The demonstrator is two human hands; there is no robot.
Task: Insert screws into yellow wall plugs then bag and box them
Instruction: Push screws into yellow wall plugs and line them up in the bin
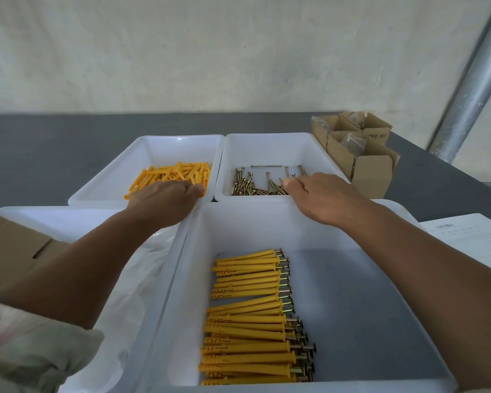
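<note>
Loose yellow wall plugs [179, 173] lie in the far left white tray [119, 168]. My left hand [165, 202] reaches palm down over that tray's near edge, its fingers hidden among the plugs. Brass screws [255, 185] lie in the far right white tray [318, 154]. My right hand [321, 197] reaches into it, with thumb and fingertips down at the screw pile. Whether either hand holds a piece is hidden. Below my arms, the near white tray [380, 307] holds rows of assembled plugs with screws [253, 316].
Small open cardboard boxes [357, 148] with bagged parts stand at the far right. A flat cardboard box [14, 245] and clear plastic bags [133, 279] lie in a white tray on the left. A printed sheet [471, 236] lies at the right. A metal pole [476, 80] rises at the back right.
</note>
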